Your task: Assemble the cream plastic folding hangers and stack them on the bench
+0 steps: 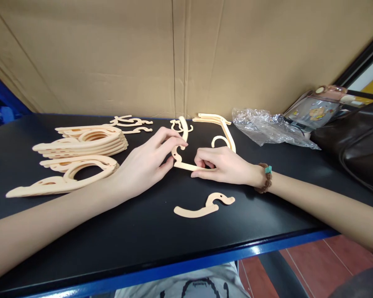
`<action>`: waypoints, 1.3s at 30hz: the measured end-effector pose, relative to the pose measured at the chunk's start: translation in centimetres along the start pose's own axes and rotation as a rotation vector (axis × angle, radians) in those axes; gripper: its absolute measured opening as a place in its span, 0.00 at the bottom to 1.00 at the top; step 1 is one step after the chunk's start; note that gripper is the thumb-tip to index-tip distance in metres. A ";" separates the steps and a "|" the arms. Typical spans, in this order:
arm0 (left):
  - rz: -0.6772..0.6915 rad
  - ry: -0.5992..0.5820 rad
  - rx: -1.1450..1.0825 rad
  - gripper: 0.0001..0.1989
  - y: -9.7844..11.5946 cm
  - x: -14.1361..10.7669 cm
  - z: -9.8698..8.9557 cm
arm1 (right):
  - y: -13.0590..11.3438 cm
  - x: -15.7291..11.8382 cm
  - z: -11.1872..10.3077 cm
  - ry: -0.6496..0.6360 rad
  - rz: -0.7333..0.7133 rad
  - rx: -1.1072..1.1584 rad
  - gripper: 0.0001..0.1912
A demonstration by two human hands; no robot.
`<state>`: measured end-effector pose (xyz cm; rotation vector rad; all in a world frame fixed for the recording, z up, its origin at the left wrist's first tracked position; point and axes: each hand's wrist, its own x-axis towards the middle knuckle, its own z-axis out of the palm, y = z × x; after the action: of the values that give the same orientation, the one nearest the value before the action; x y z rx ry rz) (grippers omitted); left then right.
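Observation:
Between thumb and fingers, my left hand (pixel 152 159) grips a curved cream plastic piece (pixel 184 128) with a small hook-shaped part, held upright. My right hand (pixel 225 165) pinches a straight cream bar (pixel 185 166), whose left end meets the bottom of the curved piece. Nearer the table's front edge lies a loose S-shaped cream piece (pixel 197 212). Just behind my right hand, a cream arm with a round hook (pixel 220 140) is partly hidden by that hand. Stacked cream hanger-like pieces (pixel 81 145) lie to the left, beyond my left forearm.
Small loose cream parts (pixel 130 123) lie at the back of the black table (pixel 118 244). Crumpled clear plastic (pixel 270 126), a transparent container (pixel 317 109) and a dark leather bag (pixel 357 140) are at the right. Brown cardboard (pixel 112 54) stands behind the table.

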<state>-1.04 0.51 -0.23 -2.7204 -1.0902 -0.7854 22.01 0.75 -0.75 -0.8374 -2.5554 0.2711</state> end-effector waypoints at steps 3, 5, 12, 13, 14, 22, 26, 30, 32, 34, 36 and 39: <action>-0.003 -0.014 -0.064 0.17 0.1 0.0 0.2 | 0.0 0.0 0.0 0.009 -0.014 -0.015 0.15; -0.012 -0.016 -0.106 0.17 0.1 0.0 0.2 | 0.0 0.0 0.0 0.010 -0.019 -0.025 0.15; -0.173 -0.062 -0.249 0.10 0.1 0.2 -0.2 | 0.1 -0.1 0.1 0.057 -0.054 -0.130 0.14; -0.190 -0.078 -0.256 0.11 0.1 0.3 -0.3 | 0.1 -0.1 0.1 0.070 -0.064 -0.141 0.14; -0.202 -0.093 -0.255 0.12 0.2 0.3 -0.4 | 0.0 -0.1 0.1 0.079 -0.072 -0.147 0.14; -0.184 -0.109 -0.224 0.13 0.4 0.3 -0.4 | 0.0 -0.2 0.1 0.080 -0.132 -0.192 0.14; -0.192 -0.114 -0.226 0.13 0.4 0.3 -0.3 | 0.0 -0.1 0.1 0.070 -0.113 -0.177 0.14; -0.210 -0.126 -0.246 0.14 0.3 0.3 -0.4 | -0.1 -0.2 0.1 0.067 -0.085 -0.139 0.14; -0.202 -0.143 -0.298 0.14 0.3 0.3 -0.5 | -0.2 -0.2 0.1 0.077 -0.071 -0.117 0.15; -0.179 -0.168 -0.371 0.15 0.3 0.3 -0.6 | -0.3 -0.2 0.0 0.093 -0.071 -0.109 0.15; -0.160 -0.183 -0.436 0.17 0.3 0.3 -0.7 | -0.4 -0.3 0.0 0.108 -0.094 -0.107 0.14; -0.150 -0.183 -0.494 0.18 0.4 0.3 -0.8 | -0.5 -0.3 0.0 0.134 -0.138 -0.107 0.13</action>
<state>-0.99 0.19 0.61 -3.1991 -1.2969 -0.9524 21.99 0.15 -0.74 -0.6881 -2.5048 0.0350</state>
